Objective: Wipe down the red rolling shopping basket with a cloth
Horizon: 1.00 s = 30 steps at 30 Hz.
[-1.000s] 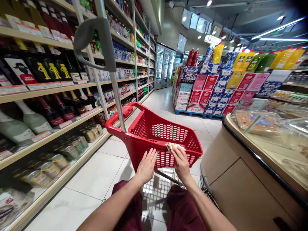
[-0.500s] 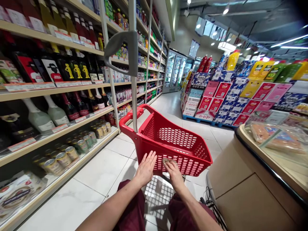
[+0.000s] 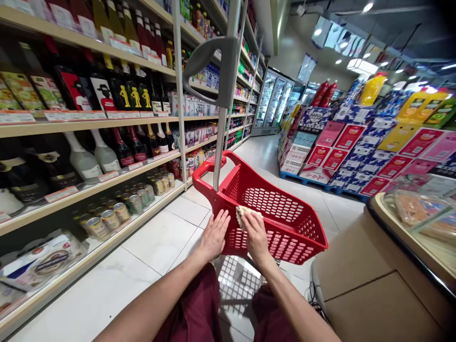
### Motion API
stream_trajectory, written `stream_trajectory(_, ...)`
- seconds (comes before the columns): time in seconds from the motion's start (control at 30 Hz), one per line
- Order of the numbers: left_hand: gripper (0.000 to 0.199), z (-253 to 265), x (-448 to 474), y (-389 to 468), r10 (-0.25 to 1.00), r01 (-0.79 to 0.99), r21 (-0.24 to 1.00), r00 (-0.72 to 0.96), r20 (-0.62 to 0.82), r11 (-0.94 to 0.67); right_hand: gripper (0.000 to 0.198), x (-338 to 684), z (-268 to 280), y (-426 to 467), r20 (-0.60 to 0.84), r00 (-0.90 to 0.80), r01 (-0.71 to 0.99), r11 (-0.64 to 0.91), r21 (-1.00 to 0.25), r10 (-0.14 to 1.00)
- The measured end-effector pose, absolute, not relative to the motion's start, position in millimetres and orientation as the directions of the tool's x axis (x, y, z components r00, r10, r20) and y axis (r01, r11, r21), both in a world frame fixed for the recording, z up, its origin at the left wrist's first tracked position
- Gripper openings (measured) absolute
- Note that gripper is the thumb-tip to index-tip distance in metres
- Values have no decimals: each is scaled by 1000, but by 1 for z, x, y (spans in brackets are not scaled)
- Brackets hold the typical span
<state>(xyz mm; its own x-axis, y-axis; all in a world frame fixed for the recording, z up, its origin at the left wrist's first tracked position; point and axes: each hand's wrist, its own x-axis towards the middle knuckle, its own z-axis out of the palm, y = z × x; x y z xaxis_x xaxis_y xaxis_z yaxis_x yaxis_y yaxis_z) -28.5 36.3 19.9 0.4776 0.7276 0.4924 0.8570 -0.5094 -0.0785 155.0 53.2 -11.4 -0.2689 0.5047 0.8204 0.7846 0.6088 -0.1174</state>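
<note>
In front of me stands a red plastic shopping basket cart (image 3: pixel 285 237) with slotted sides. A metal pole with a grey handle (image 3: pixel 228 71) rises from its left end. My left hand (image 3: pixel 213 235) lies flat with outstretched fingers against the near side of the basket. A pale, crumpled cloth (image 3: pixel 241 213) is under the fingers of my right hand (image 3: pixel 255 232), which presses it on the upper near side, close to the rim. Part of the cloth is hidden by that hand.
Shelves (image 3: pixel 149 118) with bottles and cans run along the left. A beige counter (image 3: pixel 374 270) with packaged food stands close on the right, cables (image 3: pixel 315 301) at its foot. Stacked cartons (image 3: pixel 342 142) on a blue pallet are further back, and glass-door fridges (image 3: pixel 274 99) beyond.
My right hand has moved the cloth up the basket's near side toward the rim. My left hand stays against the basket. The view has turned slightly left.
</note>
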Motion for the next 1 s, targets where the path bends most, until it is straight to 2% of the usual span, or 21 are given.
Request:
stream_trajectory(0.17,67,22,-53,37,764,895,-49,406,501,-444,43,135,-12,55,799,-338,742,663,-98,497)
stream_trajectory(0.37,67,19,-69,39,790,937,6,292,539,-350,40,90,21,66,838,-287,724,678,-127,464)
stream_trajectory(0.53,67,20,-80,37,793,942,5,281,540,-336,36,72,6,61,785,-412,677,732,-76,463)
stream_trajectory(0.7,69,32,-83,42,792,948,9,261,552,-319,39,76,29,68,838,-274,715,683,-151,472)
stream_trajectory(0.77,69,36,-77,43,784,945,16,261,564,-326,39,81,36,72,833,-274,720,677,-154,480)
stream_trajectory(0.9,70,39,-60,42,764,925,13,305,569,-379,37,98,20,60,793,-342,708,693,-135,504)
stream_trajectory(1.0,69,42,-49,43,753,919,11,316,577,-394,41,107,16,55,836,-228,724,661,-197,500)
